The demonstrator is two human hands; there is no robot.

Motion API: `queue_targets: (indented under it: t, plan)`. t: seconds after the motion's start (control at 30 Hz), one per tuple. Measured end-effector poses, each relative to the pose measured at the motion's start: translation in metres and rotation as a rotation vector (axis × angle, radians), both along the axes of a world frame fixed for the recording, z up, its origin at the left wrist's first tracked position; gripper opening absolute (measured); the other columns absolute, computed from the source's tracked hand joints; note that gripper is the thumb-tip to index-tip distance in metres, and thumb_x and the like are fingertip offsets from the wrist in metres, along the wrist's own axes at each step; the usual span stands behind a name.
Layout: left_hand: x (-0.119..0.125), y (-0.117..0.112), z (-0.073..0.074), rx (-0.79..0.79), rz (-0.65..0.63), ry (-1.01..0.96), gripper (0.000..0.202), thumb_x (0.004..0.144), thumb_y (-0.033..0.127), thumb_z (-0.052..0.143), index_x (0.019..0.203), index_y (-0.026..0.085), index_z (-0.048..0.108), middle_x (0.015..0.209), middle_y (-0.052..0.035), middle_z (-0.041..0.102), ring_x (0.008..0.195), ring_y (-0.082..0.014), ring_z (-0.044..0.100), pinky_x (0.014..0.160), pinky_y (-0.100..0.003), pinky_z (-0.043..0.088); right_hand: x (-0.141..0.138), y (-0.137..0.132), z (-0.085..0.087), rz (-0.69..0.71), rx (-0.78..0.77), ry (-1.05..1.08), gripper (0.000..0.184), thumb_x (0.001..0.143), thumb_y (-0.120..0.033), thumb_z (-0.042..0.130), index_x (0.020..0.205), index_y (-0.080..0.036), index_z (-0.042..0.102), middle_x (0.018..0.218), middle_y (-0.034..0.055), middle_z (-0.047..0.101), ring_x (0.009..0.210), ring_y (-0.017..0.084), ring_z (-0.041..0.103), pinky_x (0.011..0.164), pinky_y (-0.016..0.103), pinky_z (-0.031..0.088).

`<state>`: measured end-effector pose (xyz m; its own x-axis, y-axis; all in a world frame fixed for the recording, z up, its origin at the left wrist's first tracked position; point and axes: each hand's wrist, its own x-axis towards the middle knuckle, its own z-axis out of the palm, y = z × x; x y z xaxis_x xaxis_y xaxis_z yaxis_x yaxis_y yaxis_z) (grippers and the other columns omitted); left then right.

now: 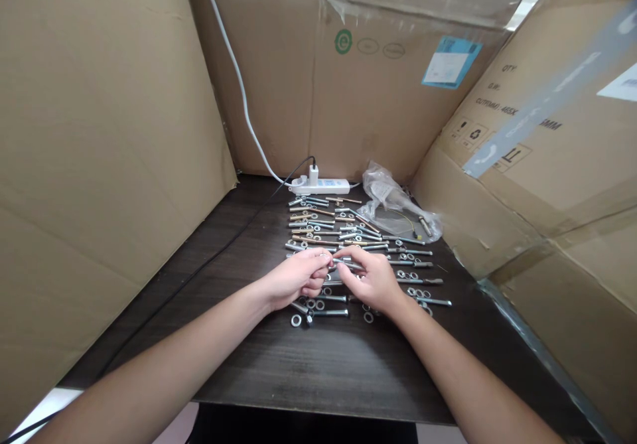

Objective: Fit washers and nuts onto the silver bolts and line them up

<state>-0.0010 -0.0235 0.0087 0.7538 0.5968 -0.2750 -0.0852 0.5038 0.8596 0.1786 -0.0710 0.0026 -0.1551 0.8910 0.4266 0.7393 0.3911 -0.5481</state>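
Note:
Just above the rows of hardware, my two hands meet fingertip to fingertip. A silvery bolt lies in my right hand, pinched between thumb and fingers, its end pointing left. My left hand is closed in a pinch at that end; what small part sits in its fingertips is hidden. Below the hands are a loose washer, a nut and another bolt. Beneath my right hand lies a further washer.
Several bolts, nuts and washers lie in rows on the dark table. Behind them are a white power strip and a clear plastic bag. A black cable crosses the left side. Cardboard walls enclose three sides.

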Motion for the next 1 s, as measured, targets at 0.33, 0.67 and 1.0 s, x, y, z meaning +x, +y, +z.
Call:
queue_targets:
  t: [0.33, 0.67, 1.0]
  plan:
    - [0.0022, 0.0006, 0.0051, -0.088, 0.059, 0.019, 0.021, 0.088, 0.033, 0.048, 0.077, 0.015, 0.046, 0.061, 0.0075, 0.028, 0.042, -0.0009, 0.018, 0.040, -0.015, 0.015, 0.0018, -0.0006, 0.0003, 0.068, -0.026, 0.009, 0.012, 0.085, -0.025, 0.048, 0.089, -0.018, 0.057, 0.059, -0.0035, 0.053, 0.048, 0.009, 0.044, 0.051, 0.021, 0.035]
    - [0.0007, -0.0003, 0.0049, 0.053, 0.066, 0.029, 0.018, 0.088, 0.030, 0.044, 0.074, 0.019, 0.041, 0.051, 0.0094, 0.019, 0.040, -0.0039, 0.012, 0.037, -0.016, 0.011, 0.0023, -0.0019, -0.0007, 0.127, -0.018, 0.053, 0.015, 0.090, -0.027, 0.046, 0.098, -0.019, 0.055, 0.070, -0.0007, 0.059, 0.051, 0.009, 0.049, 0.052, 0.021, 0.037]
    - [0.0034, 0.0009, 0.0061, 0.051, 0.181, -0.064, 0.018, 0.080, 0.016, 0.040, 0.064, 0.017, 0.033, 0.057, 0.0069, 0.026, 0.040, -0.0019, 0.016, 0.040, -0.017, 0.009, 0.0012, 0.0024, -0.0014, 0.122, 0.042, 0.038, 0.015, 0.089, -0.026, 0.048, 0.100, -0.019, 0.057, 0.085, 0.0036, 0.064, 0.064, 0.013, 0.055, 0.059, 0.024, 0.042]
